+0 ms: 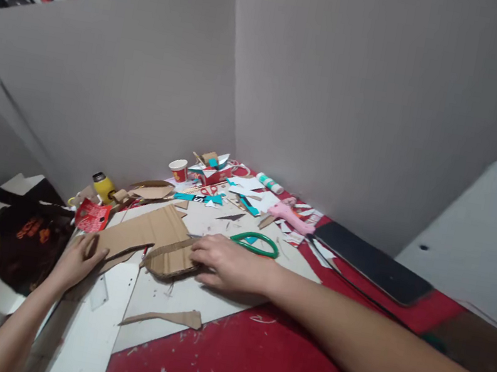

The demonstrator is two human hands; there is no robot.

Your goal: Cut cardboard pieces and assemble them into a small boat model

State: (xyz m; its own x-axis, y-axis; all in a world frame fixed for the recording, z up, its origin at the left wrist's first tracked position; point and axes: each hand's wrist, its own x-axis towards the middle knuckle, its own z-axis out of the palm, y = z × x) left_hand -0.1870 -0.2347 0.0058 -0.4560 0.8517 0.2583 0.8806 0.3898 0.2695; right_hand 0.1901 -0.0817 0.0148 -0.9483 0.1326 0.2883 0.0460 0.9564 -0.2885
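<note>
My left hand [78, 260] is at the near left end of a flat brown cardboard sheet [146, 227], its thumb and fingers closed at the edge. My right hand [226, 265] grips the right end of a rounded cardboard piece with a raised rim [169, 258], resting low over the white board; the fingertips are partly hidden behind that rim. Just beyond my right hand lie scissors with green handles [262, 245], their blades partly covered by the hand. A narrow curved cardboard strip [169, 317] lies nearer to me on the white board [147, 335].
Behind are a paper cup [178, 170], a yellow bottle [103, 187], a pink glue gun [293, 219] with a cable, and several paper scraps. A dark flat board [371, 264] lies right on the red tabletop [218, 368]. A dark bag [22, 243] stands left.
</note>
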